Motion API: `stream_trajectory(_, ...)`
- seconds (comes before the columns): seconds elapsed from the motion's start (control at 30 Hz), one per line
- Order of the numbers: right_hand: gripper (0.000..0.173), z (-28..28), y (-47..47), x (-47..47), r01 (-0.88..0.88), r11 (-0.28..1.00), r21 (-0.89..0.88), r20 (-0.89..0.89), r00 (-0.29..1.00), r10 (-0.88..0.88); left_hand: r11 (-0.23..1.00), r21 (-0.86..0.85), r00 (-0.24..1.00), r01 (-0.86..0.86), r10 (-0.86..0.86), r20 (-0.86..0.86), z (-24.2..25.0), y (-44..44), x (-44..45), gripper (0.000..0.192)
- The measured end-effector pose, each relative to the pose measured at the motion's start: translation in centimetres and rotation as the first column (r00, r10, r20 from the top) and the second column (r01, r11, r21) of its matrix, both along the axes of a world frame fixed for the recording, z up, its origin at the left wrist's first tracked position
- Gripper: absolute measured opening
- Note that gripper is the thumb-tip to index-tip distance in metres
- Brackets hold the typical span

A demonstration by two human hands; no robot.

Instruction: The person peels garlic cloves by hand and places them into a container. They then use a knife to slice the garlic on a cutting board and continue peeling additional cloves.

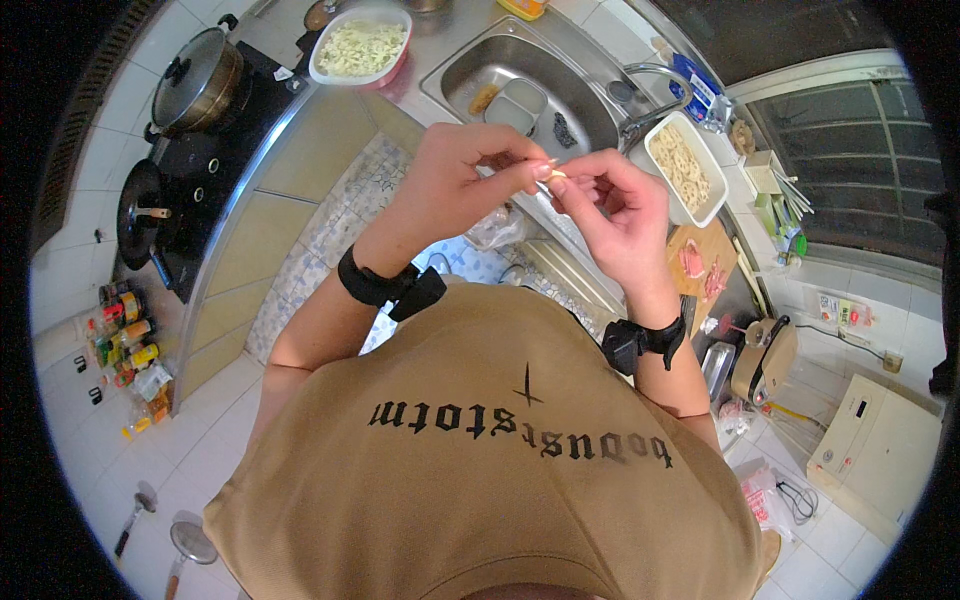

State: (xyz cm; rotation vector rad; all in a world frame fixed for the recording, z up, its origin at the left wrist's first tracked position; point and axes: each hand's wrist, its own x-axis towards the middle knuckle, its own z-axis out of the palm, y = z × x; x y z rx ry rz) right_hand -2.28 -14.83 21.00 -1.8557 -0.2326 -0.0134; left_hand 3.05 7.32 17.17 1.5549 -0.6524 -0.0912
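Above the sink's front edge, my left hand [469, 169] and my right hand [619, 214] meet fingertip to fingertip. Between them they pinch a small pale-yellow piece [556, 175], perhaps a garlic clove; fingers hide most of it. Behind my hands, the stainless steel sink [574, 64] holds a divided tray [516, 106], a brown scrubber [484, 97] and a dark scouring pad [564, 130]. To the right of the sink is a white container [682, 166] of pale sliced food. A black strap is on each wrist.
Chopped cabbage [361, 49] fills a bowl at the sink's left. A wooden cutting board [701, 244] bears raw meat [691, 259]. A lidded pot [199, 82] and a frying pan [141, 214] stand on the left-hand stove. The curved faucet [664, 69] arches over the sink.
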Motion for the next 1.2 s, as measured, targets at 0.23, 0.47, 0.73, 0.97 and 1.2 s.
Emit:
stream_trajectory(0.23, 0.010, -2.3, -1.3, 0.1, 0.007, 0.987, 0.161, 0.003, 1.000, -0.007, 0.967, -0.247, 0.946, -0.056, -0.028, -0.324, -2.4, -1.4, -0.2, 0.018)
stream_trajectory(0.47, 0.013, -4.4, -4.2, 1.2, 0.181, 0.759, 0.626, -0.344, 0.937, 0.060, 0.949, 0.277, 0.947, -0.150, 0.218, -0.237, -16.4, -1.7, 2.0, 0.019)
stream_trajectory(0.73, 0.017, -7.0, -8.1, 1.1, 0.094, 0.931, 0.352, -0.154, 0.987, -0.042, 0.628, 0.697, 0.904, -0.347, 0.420, 0.072, -31.0, -3.3, 2.6, 0.022)
stream_trajectory(0.97, 0.018, -6.9, -10.6, 1.0, -0.010, 0.986, 0.164, 0.038, 0.999, 0.004, 0.697, 0.651, 0.936, -0.302, 0.347, 0.062, -20.6, -5.6, 1.6, 0.031)
stream_trajectory(1.2, 0.022, -5.2, -11.6, 1.8, -0.096, 0.993, -0.071, 0.227, 0.968, 0.109, 0.994, 0.029, 0.991, -0.101, 0.103, -0.084, -5.2, -9.4, -2.4, 0.028)
